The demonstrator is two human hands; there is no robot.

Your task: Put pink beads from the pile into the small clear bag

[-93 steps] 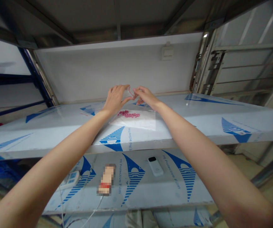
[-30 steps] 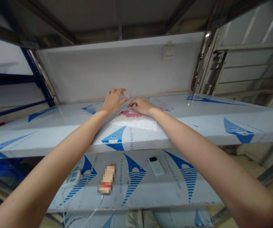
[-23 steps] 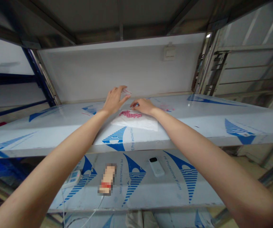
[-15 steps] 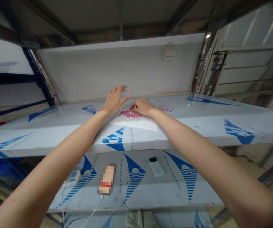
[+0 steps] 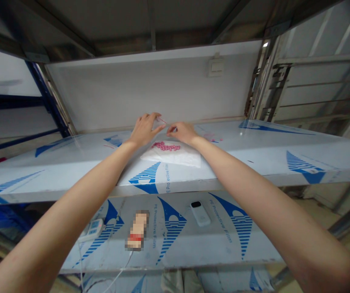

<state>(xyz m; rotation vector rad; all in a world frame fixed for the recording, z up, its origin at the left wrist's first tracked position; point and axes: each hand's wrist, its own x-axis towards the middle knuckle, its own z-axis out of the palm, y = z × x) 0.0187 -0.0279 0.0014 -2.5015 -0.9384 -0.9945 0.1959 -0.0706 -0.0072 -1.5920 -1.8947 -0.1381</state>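
Note:
Both my arms reach up onto a shelf [image 5: 71, 171] wrapped in blue-printed protective film. A heap of small pink beads [image 5: 165, 146] lies on a white sheet [image 5: 177, 156] there. My left hand [image 5: 144, 129] is closed, pinching a small clear bag with a red edge [image 5: 161, 120] just above the beads. My right hand [image 5: 183, 132] is pinched shut right beside that bag, above the far edge of the heap; what its fingertips hold is too small to make out.
On the lower shelf [image 5: 223, 240] lie a white device with a dark screen [image 5: 199, 213], a blurred object [image 5: 136, 230] and a white-blue gadget with a cable [image 5: 92, 230]. A few pink bits [image 5: 214, 139] lie right of my hands. Metal racks [image 5: 315, 93] stand right.
My right hand dipped into the bead heap, then rose towards the small bag. The left hand kept the bag pinched and barely shifted.

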